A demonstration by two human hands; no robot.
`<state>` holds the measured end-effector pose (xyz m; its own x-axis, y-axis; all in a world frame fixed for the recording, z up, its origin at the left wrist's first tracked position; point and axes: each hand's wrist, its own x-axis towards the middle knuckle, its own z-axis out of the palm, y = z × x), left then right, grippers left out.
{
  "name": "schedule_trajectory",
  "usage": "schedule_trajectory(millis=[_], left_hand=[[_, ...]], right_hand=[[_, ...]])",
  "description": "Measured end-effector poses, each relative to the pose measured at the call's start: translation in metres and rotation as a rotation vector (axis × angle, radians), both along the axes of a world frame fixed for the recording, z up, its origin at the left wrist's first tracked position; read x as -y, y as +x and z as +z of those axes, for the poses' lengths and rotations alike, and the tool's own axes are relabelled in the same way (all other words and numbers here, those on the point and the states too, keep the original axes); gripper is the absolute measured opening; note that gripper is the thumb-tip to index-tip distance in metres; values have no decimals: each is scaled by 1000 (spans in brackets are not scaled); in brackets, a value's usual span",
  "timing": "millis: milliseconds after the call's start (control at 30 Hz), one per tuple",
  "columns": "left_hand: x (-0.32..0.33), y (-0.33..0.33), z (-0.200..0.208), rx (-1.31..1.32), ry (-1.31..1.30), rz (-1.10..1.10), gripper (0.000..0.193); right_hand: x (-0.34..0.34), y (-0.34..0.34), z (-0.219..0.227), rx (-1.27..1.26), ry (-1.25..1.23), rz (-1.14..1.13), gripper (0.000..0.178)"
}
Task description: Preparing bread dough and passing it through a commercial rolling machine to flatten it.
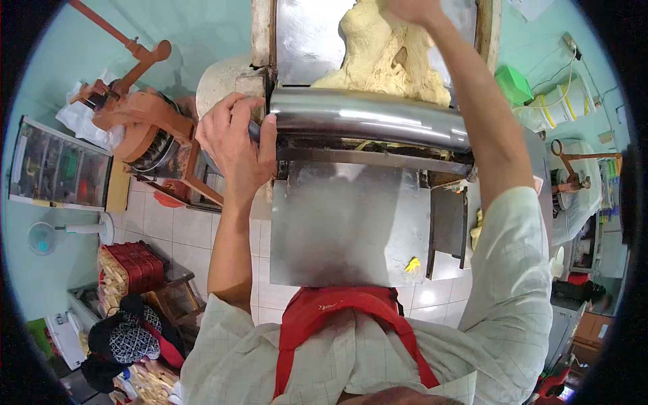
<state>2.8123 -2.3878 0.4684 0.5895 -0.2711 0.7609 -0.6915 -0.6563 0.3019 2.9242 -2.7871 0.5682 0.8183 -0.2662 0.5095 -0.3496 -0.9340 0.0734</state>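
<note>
A big pale yellow lump of dough [385, 54] lies on the upper steel tray of a dough roller machine, just behind its shiny steel roller [368, 118]. My right hand [412, 10] is at the top edge of the view, pressed onto the top of the dough; its fingers are mostly cut off. My left hand [233, 138] is closed around a dark handle at the left end of the roller. Below the roller slopes the flat steel front tray [344, 223], with a small yellow dough scrap [412, 264] at its lower right corner.
An orange hand-crank machine [145, 118] stands to the left on the white tiled floor [175, 233]. A small fan [44, 236], a shelf case [57, 165], red crates [138, 266] and bags are at lower left. White buckets [557, 108] stand at right.
</note>
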Motion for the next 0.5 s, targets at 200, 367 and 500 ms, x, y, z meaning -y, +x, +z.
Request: schedule_trajectory(millis=[200, 367, 500], left_hand=[[2, 4, -4, 9, -41, -21, 26], [-3, 6, -4, -10, -23, -9, 24], [-4, 8, -5, -14, -16, -12, 22]], right_hand=[[-5, 20, -16, 75, 98, 19, 88], [11, 38, -14, 188, 72, 65, 91], [25, 44, -5, 172, 177, 82, 92]])
